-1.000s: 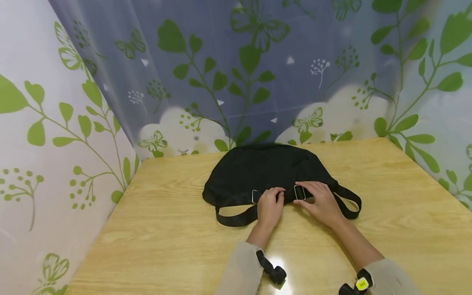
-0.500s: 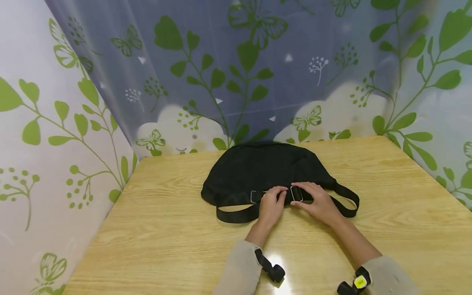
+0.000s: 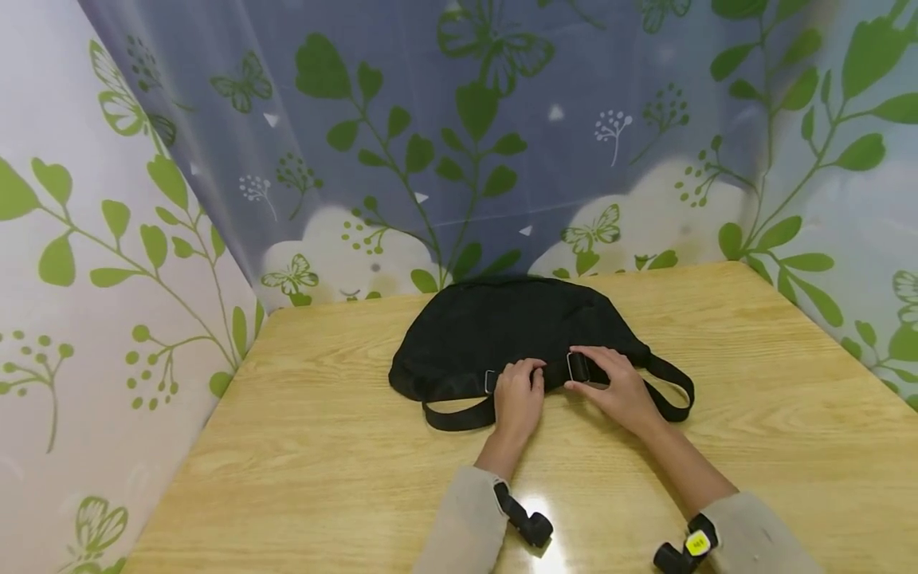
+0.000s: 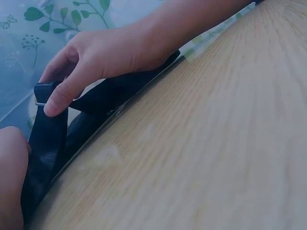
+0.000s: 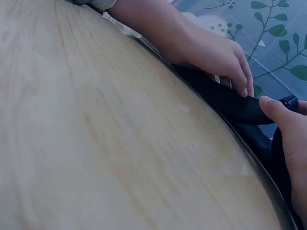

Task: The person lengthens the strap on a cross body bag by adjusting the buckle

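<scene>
A black bag [image 3: 495, 327] lies on the table, its black strap running along the near side. My right hand [image 3: 622, 392] pinches the strap's metal slide buckle [image 3: 569, 367] between thumb and fingers. In the left wrist view the right thumb [image 4: 56, 101] presses on the buckle's near side. My left hand [image 3: 519, 401] pinches the black strap [image 5: 240, 108] a little left of the buckle, fingertips down on the webbing. A second metal ring [image 3: 489, 382] shows just left of the left hand. The hands cover part of the strap.
The bag sits on a wood-grain table [image 3: 323, 478], its far edge near a patterned curtain [image 3: 402, 119]. Strap loops stick out at the bag's left [image 3: 459, 418] and right [image 3: 681, 383]. A wrist camera [image 3: 534, 526] is worn on the left wrist.
The left hand moves slightly right toward the buckle, then back left along the strap, widening the gap between the hands. The right hand keeps its pinch on the buckle. The view shifts slightly.
</scene>
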Available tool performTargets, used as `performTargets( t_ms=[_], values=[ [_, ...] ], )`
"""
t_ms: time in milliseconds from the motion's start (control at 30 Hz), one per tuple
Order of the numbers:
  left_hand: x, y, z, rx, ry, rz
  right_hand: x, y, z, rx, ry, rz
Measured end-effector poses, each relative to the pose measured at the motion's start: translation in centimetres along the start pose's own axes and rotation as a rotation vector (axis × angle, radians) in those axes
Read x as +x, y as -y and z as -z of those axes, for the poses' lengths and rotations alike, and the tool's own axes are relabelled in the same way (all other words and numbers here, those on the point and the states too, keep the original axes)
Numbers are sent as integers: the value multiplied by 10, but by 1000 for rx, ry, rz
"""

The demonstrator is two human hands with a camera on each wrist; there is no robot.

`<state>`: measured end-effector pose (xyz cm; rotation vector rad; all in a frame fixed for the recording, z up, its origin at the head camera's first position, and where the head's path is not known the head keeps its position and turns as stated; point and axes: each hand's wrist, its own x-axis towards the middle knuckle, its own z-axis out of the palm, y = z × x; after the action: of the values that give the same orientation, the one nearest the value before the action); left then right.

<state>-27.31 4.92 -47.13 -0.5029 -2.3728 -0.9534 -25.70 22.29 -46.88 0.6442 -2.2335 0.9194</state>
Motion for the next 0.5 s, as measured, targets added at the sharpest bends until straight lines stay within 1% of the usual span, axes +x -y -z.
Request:
performTargets(
  t_ms=[67, 133, 267, 400, 500],
  values=[
    [-1, 0, -1, -37, 12, 14, -1, 0, 0, 6, 9, -19],
    [-1, 0, -2, -87, 37, 20, -3, -1, 1, 6, 27, -27],
    [-3, -2, -3, -155, 82, 14, -5, -1, 1, -3, 87, -8],
    [-3, -3, -1, -186, 109, 12, -4, -1, -1, -8, 118, 29],
    [-2, -2, 1, -186, 116, 18, -2, 0, -3, -5, 123, 34]
  ],
)
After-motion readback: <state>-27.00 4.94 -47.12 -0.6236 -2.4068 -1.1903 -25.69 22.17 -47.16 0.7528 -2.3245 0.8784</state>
